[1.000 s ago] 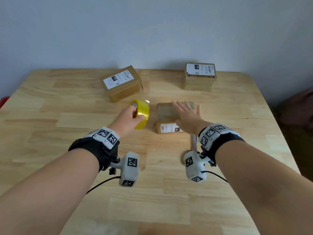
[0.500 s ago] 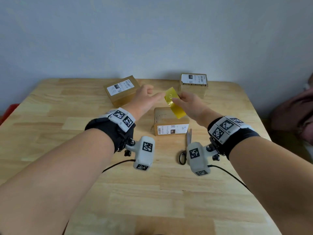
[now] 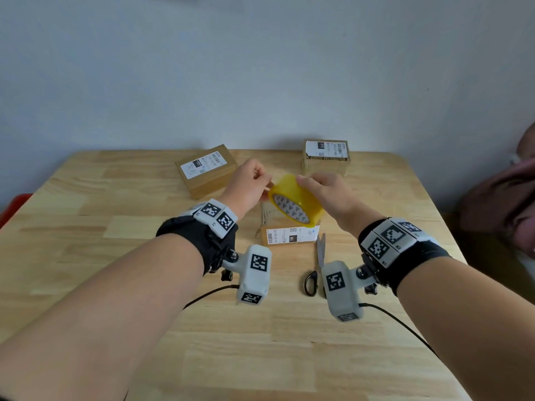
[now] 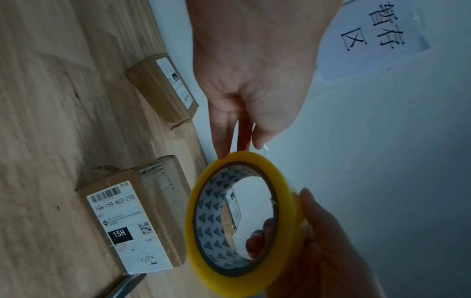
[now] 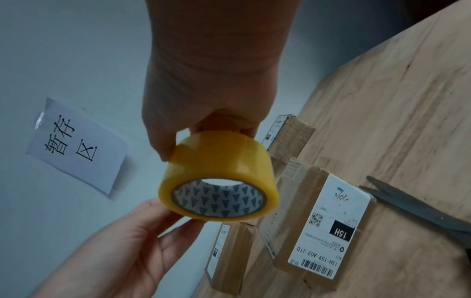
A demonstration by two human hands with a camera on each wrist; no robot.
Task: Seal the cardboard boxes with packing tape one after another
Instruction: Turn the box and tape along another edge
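Note:
A yellow tape roll (image 3: 295,198) (image 5: 216,161) is held in the air above the middle cardboard box (image 3: 289,235) (image 4: 122,221). My right hand (image 3: 321,189) (image 5: 209,80) grips the roll, thumb on the outside and fingers reaching into the core. My left hand (image 3: 267,185) (image 4: 237,149) pinches the roll's rim with its fingertips. Two more labelled boxes stand at the back, one on the left (image 3: 205,169) and one on the right (image 3: 325,156). The loose tape end cannot be made out.
Scissors (image 3: 317,264) (image 5: 413,205) lie on the wooden table (image 3: 115,227) just right of the middle box. A paper note (image 5: 74,145) is stuck on the wall. A dark reddish shape (image 3: 506,198) sits beyond the table's right edge.
The roll rose from beside the middle box into the air. My right hand left the box top and took hold of the roll; my left moved to pinching its rim.

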